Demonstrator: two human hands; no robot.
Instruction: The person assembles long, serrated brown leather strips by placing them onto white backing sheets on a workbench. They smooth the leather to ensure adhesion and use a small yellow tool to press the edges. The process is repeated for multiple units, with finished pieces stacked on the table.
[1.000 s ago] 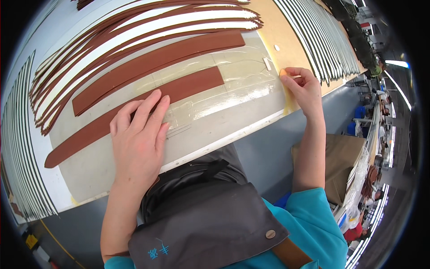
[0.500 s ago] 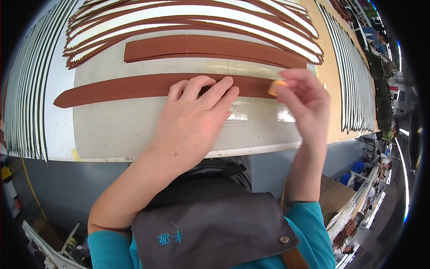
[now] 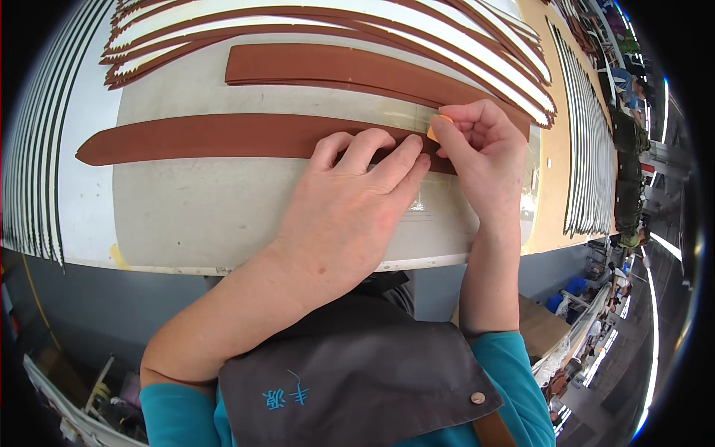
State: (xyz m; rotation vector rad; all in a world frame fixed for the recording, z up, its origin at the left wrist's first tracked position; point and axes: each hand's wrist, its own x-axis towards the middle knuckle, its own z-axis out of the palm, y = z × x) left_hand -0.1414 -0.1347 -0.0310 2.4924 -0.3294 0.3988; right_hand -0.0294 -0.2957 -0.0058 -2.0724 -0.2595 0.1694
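A long brown leather-like strip [image 3: 216, 138] lies across the table in front of me, its pointed end at the left. My left hand [image 3: 365, 186] rests on the strip right of its middle, fingers spread and pressing down. In my right hand [image 3: 484, 149] a small orange-yellow block [image 3: 439, 128] is pinched between thumb and fingers. It sits at the strip's right part, close to my left fingertips; whether it touches the surface I cannot tell. The strip's right end is hidden behind my right hand.
Just beyond lies a stack of wider brown strips [image 3: 328, 67]. Farther back are rows of thin brown strips with white faces [image 3: 298, 22]. Dark-edged white strips hang in rows at the left [image 3: 45, 134] and right [image 3: 592, 149]. The table's front edge [image 3: 186, 270] runs before my apron.
My left hand has slid right along the strip. My right hand, still pinching the orange-yellow block, has come left and nearer to it. The view has shifted slightly.
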